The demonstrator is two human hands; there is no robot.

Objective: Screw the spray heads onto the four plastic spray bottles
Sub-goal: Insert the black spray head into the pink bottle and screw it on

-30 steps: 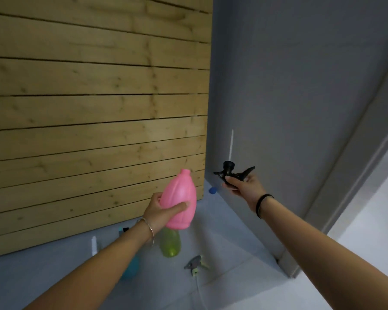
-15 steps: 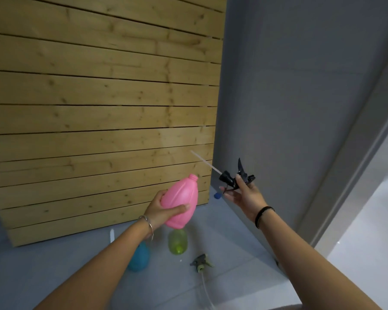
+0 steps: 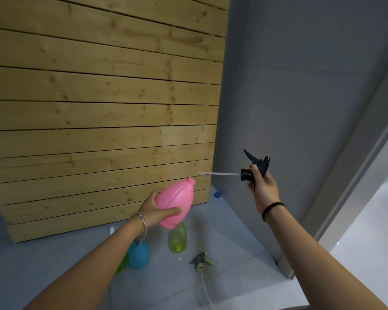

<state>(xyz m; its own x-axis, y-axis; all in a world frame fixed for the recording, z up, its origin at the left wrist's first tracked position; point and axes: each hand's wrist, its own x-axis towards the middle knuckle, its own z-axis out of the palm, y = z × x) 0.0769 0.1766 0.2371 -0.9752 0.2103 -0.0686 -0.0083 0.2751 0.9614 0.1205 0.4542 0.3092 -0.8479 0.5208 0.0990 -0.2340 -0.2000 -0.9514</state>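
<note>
My left hand grips a pink plastic bottle, tilted so its open neck points up and to the right. My right hand holds a black spray head sideways. Its clear dip tube points left, the tip just above the bottle's neck and outside it. On the floor below stand a yellow-green bottle and a blue bottle; a green one shows partly behind my left forearm. A grey-green spray head with a tube lies on the floor.
A slatted wooden panel stands ahead on the left. A grey wall rises on the right, ending at a doorway edge. A small blue object lies at the foot of the wall. The floor is grey.
My right hand turned the black spray head from tube-up to tube pointing left, toward the bottle's neck. My left hand tilted the pink bottle's neck to the right.
</note>
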